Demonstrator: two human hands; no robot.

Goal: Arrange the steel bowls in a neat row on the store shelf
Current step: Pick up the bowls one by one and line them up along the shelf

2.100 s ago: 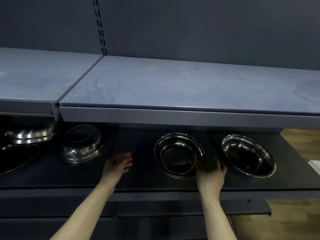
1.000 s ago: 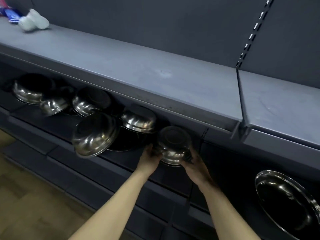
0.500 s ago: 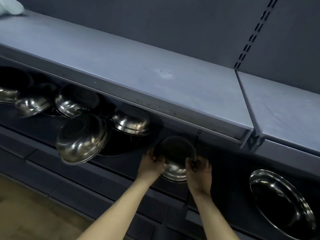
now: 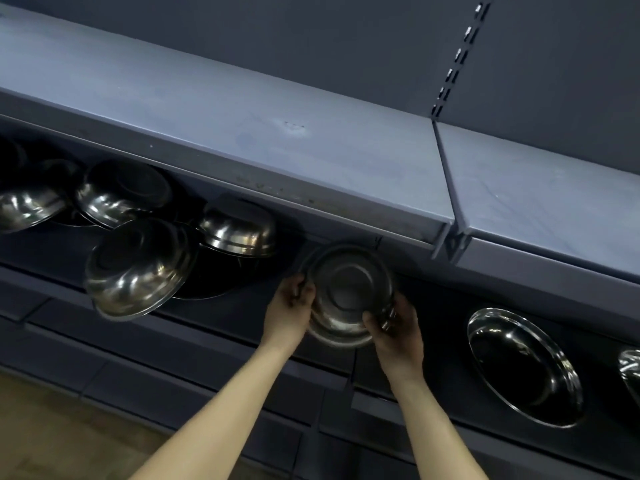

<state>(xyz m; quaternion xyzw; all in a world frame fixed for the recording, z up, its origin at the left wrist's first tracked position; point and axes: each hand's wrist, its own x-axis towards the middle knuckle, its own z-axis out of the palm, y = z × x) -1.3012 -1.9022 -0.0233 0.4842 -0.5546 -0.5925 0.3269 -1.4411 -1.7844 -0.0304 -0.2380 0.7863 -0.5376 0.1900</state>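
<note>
Left hand and right hand are gripping round upturned steel bowl, fingers curled on rim | hovering over dark lower shelf.

A grey upper shelf board runs across the view, meeting a second board at a seam. Behind them stands a dark back panel with a slotted upright. Wood-look floor shows at lower left.

Bare forearms and hands, no sleeves showing.
</note>
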